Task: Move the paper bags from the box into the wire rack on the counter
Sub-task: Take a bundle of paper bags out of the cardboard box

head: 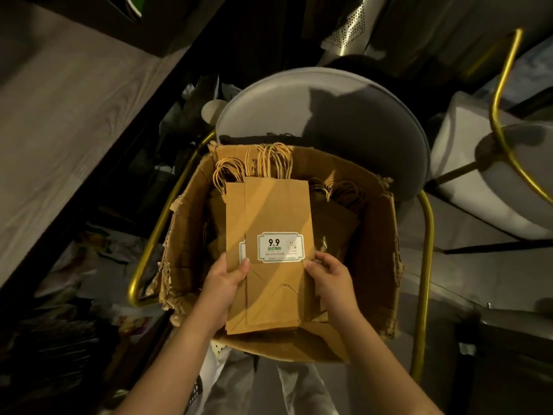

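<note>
Left hand (pixel 225 283) and right hand (pixel 330 278) both grasping stack of paper bags (pixel 276 211) by its edges, over torn cardboard box (pixel 374 253) sitting on chair (pixel 329 115).

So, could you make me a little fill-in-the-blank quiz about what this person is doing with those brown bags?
1. The left hand and the right hand grip the stack of paper bags by its ____ end, opposite the handles.
2. The white sticker on the top bag reads ____.
3. The torn cardboard box rests on a chair whose seat is ____ in shape.
Missing words: bottom; 9.9; round.
</note>
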Motion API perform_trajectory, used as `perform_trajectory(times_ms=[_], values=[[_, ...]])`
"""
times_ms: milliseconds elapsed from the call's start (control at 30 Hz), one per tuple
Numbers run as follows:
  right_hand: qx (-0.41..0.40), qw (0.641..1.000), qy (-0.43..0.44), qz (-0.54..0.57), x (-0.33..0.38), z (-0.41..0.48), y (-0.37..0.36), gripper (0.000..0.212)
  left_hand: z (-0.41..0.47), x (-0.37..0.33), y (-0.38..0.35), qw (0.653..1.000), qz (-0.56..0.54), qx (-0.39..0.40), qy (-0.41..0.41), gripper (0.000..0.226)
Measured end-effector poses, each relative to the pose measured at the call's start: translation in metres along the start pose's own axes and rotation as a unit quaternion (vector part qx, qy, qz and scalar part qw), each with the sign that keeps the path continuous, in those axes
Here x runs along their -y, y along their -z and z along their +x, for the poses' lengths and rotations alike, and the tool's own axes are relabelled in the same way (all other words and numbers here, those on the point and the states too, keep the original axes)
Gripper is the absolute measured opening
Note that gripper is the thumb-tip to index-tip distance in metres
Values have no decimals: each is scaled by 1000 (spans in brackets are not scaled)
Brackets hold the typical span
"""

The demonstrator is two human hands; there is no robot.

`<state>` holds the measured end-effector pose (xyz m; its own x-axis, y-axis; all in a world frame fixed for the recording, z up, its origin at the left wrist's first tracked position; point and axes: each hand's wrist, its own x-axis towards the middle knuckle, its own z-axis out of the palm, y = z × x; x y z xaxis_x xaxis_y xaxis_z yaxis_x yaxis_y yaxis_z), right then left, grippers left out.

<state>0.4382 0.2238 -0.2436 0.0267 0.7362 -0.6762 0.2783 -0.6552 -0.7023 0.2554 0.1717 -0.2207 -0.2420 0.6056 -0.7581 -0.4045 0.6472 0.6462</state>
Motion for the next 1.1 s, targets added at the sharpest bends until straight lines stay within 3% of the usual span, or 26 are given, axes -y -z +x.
perform_trajectory(times_ms=[167, 300, 467, 533, 600, 700, 900, 1100], values=[[-6, 1000, 3, 17, -9, -4, -8, 25, -8, 6, -10, 1000, -28, -10, 2, 51], [7, 999, 23, 30, -14, -8, -11, 28, -8, 11, -10, 1000, -19, -13, -13, 40], [88, 991, 58, -78, -17, -2, -11, 61, -10, 16, -5, 999, 0, -41, -19, 43], [109, 991, 43, -70, -16, 2, -6, 55, -11, 16, -3, 998, -5, -51, -19, 41], [83, 995, 16, -48, -18, 10, 4, 45, -11, 16, 1, 998, -23, -48, -20, 41], [19, 993, -20, -116, -29, 30, 22, 44, -13, 16, 8, 998, -35, -42, -24, 45], [9, 958, -75, -278, -49, 62, 42, 56, -12, 21, 12, 997, -49, -46, -37, 48], [5, 946, -97, -308, -56, 81, 26, 57, -13, 18, 9, 996, -45, -47, -53, 48]])
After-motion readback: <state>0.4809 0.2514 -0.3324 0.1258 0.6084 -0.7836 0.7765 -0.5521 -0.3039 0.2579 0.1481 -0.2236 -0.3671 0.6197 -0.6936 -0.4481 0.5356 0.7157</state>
